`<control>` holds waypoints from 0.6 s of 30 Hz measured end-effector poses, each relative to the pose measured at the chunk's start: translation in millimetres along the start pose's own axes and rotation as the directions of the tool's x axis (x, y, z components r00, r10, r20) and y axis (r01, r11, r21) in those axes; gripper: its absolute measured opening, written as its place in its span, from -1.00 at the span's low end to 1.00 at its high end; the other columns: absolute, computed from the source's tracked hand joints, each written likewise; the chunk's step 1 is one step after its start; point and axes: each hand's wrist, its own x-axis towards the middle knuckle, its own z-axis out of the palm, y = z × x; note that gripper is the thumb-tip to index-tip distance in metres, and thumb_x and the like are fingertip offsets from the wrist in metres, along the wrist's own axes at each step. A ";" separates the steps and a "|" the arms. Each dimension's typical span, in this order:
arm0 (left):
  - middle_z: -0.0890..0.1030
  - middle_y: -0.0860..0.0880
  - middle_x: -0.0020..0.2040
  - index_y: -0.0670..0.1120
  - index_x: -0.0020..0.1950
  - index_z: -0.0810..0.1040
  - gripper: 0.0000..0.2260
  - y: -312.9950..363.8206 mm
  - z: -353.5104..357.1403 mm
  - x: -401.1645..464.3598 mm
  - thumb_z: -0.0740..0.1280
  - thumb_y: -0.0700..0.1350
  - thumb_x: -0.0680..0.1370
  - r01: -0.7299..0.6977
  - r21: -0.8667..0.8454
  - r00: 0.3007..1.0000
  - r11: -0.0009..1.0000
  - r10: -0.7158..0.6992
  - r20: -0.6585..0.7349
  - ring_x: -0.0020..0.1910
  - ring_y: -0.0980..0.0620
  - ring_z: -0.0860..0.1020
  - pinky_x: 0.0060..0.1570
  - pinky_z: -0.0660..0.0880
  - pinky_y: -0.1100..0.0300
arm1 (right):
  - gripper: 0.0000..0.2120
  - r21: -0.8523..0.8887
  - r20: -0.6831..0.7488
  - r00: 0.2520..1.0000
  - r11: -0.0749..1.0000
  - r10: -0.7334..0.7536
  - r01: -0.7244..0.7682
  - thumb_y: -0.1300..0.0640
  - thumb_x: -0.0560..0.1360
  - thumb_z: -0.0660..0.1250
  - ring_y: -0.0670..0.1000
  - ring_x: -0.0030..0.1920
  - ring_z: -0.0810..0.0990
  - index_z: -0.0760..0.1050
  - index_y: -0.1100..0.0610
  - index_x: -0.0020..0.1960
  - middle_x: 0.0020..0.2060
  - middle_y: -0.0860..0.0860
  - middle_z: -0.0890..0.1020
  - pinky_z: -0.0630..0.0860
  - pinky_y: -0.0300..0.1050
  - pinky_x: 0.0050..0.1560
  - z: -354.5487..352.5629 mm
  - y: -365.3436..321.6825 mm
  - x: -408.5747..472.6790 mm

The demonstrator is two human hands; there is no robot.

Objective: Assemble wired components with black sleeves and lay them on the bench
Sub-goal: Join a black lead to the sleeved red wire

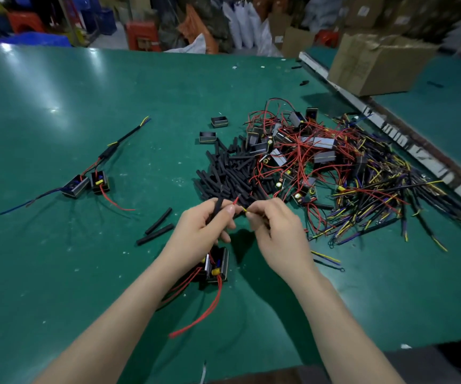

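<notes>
My left hand [204, 225] grips a black sleeve [218, 202] and a short red wire end [235, 200] above the green bench [57, 120]. My right hand [276, 231] pinches a yellow-tipped wire end [244, 209] just right of it. Below my left wrist hangs a small black boxed component [218, 266] with red leads [207, 311] trailing down. Two assembled components [85, 184] with sleeved wires lie at the left. Beyond my hands lies a pile of loose black sleeves [229, 173].
A tangle of red-wired components [301, 151] and yellow-blue wires [376, 206] covers the right. Two loose sleeves [157, 227] lie left of my hands. Empty black housings [219, 121] sit further back. A cardboard box [373, 65] stands beyond a metal divider rail [390, 128].
</notes>
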 end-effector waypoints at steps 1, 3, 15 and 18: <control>0.59 0.14 -0.33 -0.03 -0.03 0.59 -0.86 -1.5 -0.3 -1.0 0.24 -0.11 0.61 -0.004 -0.015 1.000 1.000 0.004 0.002 -0.42 0.14 0.54 -0.41 0.42 0.35 | -0.91 -0.049 -0.018 1.000 0.999 0.002 -0.003 0.22 0.56 0.30 0.16 -0.06 0.53 0.56 0.22 -0.01 -0.10 0.07 0.58 0.45 0.11 -0.06 -1.3 -0.8 -1.7; 0.59 0.12 -0.33 -0.03 -0.02 0.59 -0.86 -3.6 -1.2 -4.2 0.24 -0.10 0.61 -0.022 -0.025 1.000 0.999 0.022 -0.003 -0.45 0.14 0.53 -0.45 0.40 0.35 | -0.90 -0.081 -0.044 0.999 0.997 0.014 -0.017 0.21 0.56 0.29 0.17 -0.03 0.53 0.56 0.21 0.00 -0.07 0.07 0.59 0.45 0.15 -0.03 -2.7 -1.7 -3.3; 0.57 0.12 -0.37 0.04 0.00 0.61 -0.86 -2.3 -5.3 -16.2 0.25 -0.09 0.60 -0.043 0.039 0.999 0.998 0.042 0.015 -0.44 0.18 0.51 -0.43 0.41 0.37 | -0.80 0.097 -0.076 0.995 0.994 0.064 -0.056 0.02 0.58 0.26 0.02 0.07 0.45 0.55 0.08 0.11 -0.04 -0.08 0.55 0.37 -0.07 0.09 3.1 0.3 -6.1; 0.58 0.12 -0.37 0.08 0.00 0.61 -0.87 -2.7 -5.7 -16.9 0.27 -0.08 0.59 -0.052 0.055 0.998 0.997 0.050 0.040 -0.44 0.20 0.50 -0.41 0.41 0.39 | -0.86 0.300 -0.034 0.997 0.952 0.074 -0.060 0.02 0.57 0.29 -0.10 0.00 0.49 0.56 0.01 0.07 -0.10 -0.19 0.56 0.35 -0.28 -0.06 5.2 -7.7 -5.9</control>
